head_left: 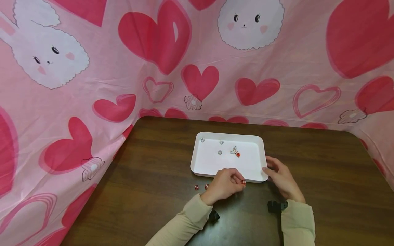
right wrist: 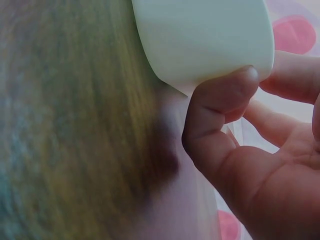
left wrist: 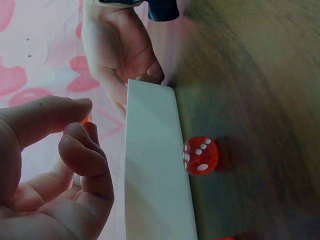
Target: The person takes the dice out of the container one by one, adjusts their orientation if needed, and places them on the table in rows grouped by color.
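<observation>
Pinching a red die (head_left: 243,182) in our left hand (head_left: 223,185), right hand (head_left: 281,177) gripping the tray (head_left: 260,177); five dice in, two dice (head_left: 201,187) still on the table (head_left: 147,177)

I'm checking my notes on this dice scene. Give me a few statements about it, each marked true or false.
1. The left hand pinches a red die. True.
2. The white tray is empty. False: several dice lie in it.
3. The right hand touches the tray's near right corner. True.
4. Two red dice lie on the wooden table left of the left hand. True.
5. The tray stands on pink cloth. False: it stands on the table.
</observation>
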Motion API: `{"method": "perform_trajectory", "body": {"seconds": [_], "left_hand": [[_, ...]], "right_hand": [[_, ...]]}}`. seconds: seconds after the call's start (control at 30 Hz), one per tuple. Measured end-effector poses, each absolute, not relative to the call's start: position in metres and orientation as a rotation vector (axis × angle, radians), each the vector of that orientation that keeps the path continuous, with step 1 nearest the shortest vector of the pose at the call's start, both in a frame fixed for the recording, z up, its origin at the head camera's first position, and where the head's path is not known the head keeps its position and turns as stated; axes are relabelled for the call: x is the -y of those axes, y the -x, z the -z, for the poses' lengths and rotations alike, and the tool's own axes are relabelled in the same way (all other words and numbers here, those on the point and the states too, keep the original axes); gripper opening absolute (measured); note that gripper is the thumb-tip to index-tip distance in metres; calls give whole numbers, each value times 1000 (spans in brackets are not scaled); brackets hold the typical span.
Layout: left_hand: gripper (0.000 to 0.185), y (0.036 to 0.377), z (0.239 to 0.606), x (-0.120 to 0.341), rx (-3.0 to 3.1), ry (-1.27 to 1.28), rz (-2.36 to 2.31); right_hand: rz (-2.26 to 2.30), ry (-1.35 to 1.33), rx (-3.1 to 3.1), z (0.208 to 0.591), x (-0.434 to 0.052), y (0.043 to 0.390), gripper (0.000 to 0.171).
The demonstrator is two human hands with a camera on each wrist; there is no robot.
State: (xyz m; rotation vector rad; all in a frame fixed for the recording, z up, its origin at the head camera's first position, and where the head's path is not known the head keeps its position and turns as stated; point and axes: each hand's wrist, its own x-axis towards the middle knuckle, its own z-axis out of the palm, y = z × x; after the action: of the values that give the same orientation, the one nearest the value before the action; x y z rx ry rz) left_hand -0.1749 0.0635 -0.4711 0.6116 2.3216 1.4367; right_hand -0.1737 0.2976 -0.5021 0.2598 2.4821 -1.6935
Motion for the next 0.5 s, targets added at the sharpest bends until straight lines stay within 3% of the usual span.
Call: {"method": "perform_trajectory", "body": {"seconds": [0.5], "left_hand": [[8,168,478,-71,-2436,-668,-1293]], "right_hand": [[1725,-244,-2473,504,-299,175,58]]}}
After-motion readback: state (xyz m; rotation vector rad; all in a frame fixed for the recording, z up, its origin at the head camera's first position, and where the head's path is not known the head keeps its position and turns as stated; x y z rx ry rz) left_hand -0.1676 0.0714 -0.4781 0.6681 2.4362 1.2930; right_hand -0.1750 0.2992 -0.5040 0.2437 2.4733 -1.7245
